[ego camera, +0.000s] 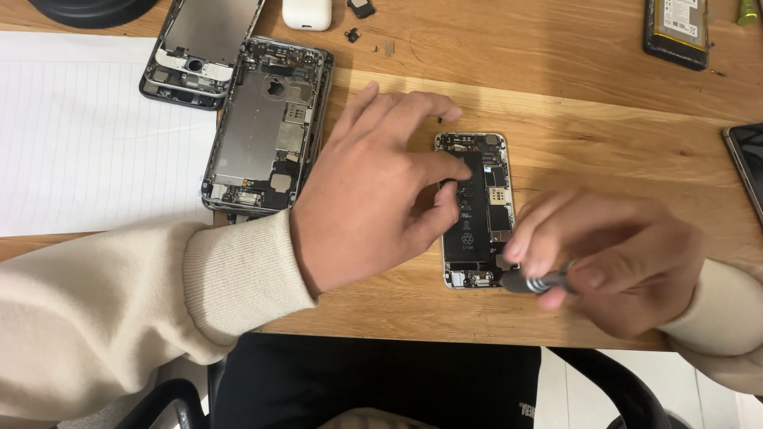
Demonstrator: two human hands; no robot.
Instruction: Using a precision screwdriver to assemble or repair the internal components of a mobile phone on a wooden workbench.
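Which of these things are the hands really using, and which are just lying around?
In use:
- opened phone under the left hand
- screwdriver in the right hand

Lying about:
- gutted phone frame
- detached screen panel
- loose battery
- white earbud case
- lined paper
- tiny loose parts

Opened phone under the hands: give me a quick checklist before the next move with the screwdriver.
1. Opened phone lies flat on the table: ok.
2. Left hand steadies it, fingers on the battery: ok.
3. Right hand grips the screwdriver: ok.
4. Tip seated in a screw: cannot tell, blurred.
5. Loose small parts lie apart from the hands: ok.
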